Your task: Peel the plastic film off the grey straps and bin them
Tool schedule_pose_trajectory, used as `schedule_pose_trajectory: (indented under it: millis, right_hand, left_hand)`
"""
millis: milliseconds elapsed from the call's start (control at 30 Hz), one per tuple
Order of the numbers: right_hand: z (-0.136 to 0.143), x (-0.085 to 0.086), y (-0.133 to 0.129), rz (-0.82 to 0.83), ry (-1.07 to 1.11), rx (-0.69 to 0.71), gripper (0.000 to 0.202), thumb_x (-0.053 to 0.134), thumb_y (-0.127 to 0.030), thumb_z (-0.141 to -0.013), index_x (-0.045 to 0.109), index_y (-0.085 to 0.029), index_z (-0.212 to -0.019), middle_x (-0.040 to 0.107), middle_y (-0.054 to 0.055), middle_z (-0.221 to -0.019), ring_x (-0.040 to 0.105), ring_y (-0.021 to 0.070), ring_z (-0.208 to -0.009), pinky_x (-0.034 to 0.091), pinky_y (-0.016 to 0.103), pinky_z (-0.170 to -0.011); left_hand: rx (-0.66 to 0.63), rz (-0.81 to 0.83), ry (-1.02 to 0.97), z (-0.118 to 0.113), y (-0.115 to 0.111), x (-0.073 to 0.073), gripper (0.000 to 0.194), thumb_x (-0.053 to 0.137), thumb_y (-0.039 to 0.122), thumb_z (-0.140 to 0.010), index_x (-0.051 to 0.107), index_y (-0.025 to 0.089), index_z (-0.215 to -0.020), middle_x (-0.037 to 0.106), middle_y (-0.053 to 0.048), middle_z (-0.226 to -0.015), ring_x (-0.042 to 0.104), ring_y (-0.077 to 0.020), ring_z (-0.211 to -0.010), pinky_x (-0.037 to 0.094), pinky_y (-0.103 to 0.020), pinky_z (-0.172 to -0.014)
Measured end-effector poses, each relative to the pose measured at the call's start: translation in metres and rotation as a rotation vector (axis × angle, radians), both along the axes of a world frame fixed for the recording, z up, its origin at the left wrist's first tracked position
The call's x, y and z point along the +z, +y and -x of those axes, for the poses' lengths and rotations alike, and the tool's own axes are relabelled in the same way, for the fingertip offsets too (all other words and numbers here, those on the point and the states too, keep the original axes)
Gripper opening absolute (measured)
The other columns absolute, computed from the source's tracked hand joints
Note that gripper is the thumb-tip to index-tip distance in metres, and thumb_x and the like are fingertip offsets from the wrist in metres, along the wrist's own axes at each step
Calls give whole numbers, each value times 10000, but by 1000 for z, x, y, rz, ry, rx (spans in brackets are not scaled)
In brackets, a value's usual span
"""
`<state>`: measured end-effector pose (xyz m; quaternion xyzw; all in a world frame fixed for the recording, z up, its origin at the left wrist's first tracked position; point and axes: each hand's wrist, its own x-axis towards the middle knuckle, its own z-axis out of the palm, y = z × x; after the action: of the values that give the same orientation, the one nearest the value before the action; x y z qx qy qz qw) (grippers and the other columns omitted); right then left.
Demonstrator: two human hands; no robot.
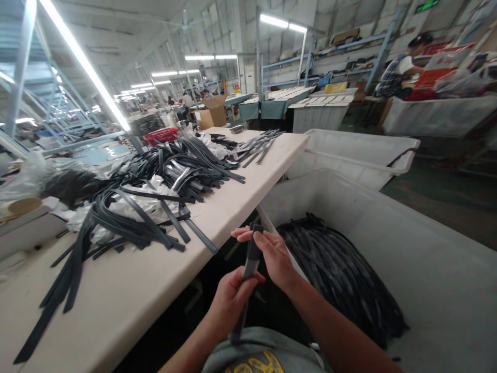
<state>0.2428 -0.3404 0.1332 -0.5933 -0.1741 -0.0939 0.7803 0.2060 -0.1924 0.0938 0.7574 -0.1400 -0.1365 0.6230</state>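
Note:
Both my hands are on a dark strap (253,254), held upright in front of my lap beside the table edge. My left hand (232,296) grips it lower down, its fingers wrapped round a lighter grey section. Higher up, my right hand (273,253) pinches the folded top end between thumb and fingers. The strap's lower end hangs down towards my shirt. On the table to the left lies a tangled pile of similar dark straps (128,228), mixed with crumpled white plastic (147,199).
A pale table (248,191) runs away on my left. At my right stands a large white bin (435,290) with a heap of dark straps (341,274) in it. Behind it is another white bin (357,147). A person (396,72) sits at far right.

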Motion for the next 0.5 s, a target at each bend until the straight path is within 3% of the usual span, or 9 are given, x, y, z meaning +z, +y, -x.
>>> schedule_pose_trajectory:
  millis: [133,233,333,400,500]
  right_hand:
    - [3,-14,-26,-23,-3,-217,344,467,-371,-979,746,-216,-849,766,46,-990,653,245,-1075,363,452,-1096]
    - [6,-23,-50,22,31,-310,345,468,-377,-977,738,-209,-846,767,56,-985,663,248,-1060,403,452,-1068]
    - [-8,-28,-80,129,43,-488,367,447,-400,-977,735,-195,-880,769,65,-971,687,239,-996,474,425,-989]
    - [-29,-28,-105,283,23,-652,406,436,-431,-970,741,-176,-888,770,78,-957,691,235,-951,483,409,-960]
    - [-69,-25,-149,419,9,-817,503,388,-472,-975,737,-111,-943,756,123,-992,658,247,-979,447,406,-974]
  left_hand:
    - [-163,-138,-26,14,2,-27,284,532,415,-910,721,203,-921,694,-56,-903,611,-203,-847,442,-272,-806]
    - [-217,-200,-7,20,3,-41,247,559,377,-890,734,209,-929,711,-61,-912,635,-219,-862,456,-282,-819]
    - [-179,-160,24,19,5,-49,317,605,380,-865,692,239,-1136,703,-69,-1086,624,-251,-1021,451,-315,-920]
    - [-117,-109,53,17,9,-55,427,608,410,-866,615,258,-1265,650,-77,-1246,582,-264,-1148,420,-349,-1003]
    - [-6,-77,105,11,17,-66,477,585,452,-876,569,256,-1310,584,-92,-1355,562,-267,-1207,395,-390,-1057]
